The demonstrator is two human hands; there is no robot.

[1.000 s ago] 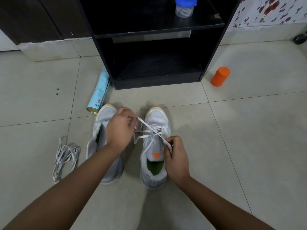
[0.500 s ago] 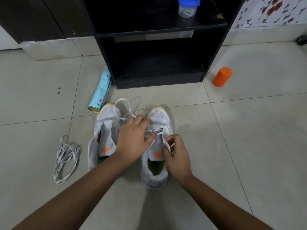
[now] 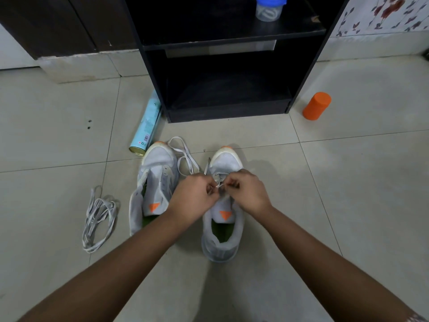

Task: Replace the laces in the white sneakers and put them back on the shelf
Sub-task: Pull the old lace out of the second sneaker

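Now my left hand (image 3: 193, 196) and right hand (image 3: 247, 194) meet over the right-side white mesh sneaker (image 3: 222, 231) on the tile floor (image 3: 348, 182).
Apart a second ago, they have closed together, fingers curled, pinching the flat white lace (image 3: 185, 155) at its eyelets; threading looks midway. The unlaced second sneaker (image 3: 157, 180), grey old laces (image 3: 97, 219), teal spray can (image 3: 147, 126) and orange plastic cylinder (image 3: 316, 109) lie beside, not before, the black wooden shelf (image 3: 232, 40).

The left hand (image 3: 193, 196) and right hand (image 3: 247, 191) cover the eyelets of one white mesh sneaker (image 3: 226, 162), so the thin white lace (image 3: 219, 185) pinched between them barely shows. The top edge crops the clear blue-lidded plastic jar (image 3: 268, 11). Print on the pale blue metal can (image 3: 147, 126) is too small to read.
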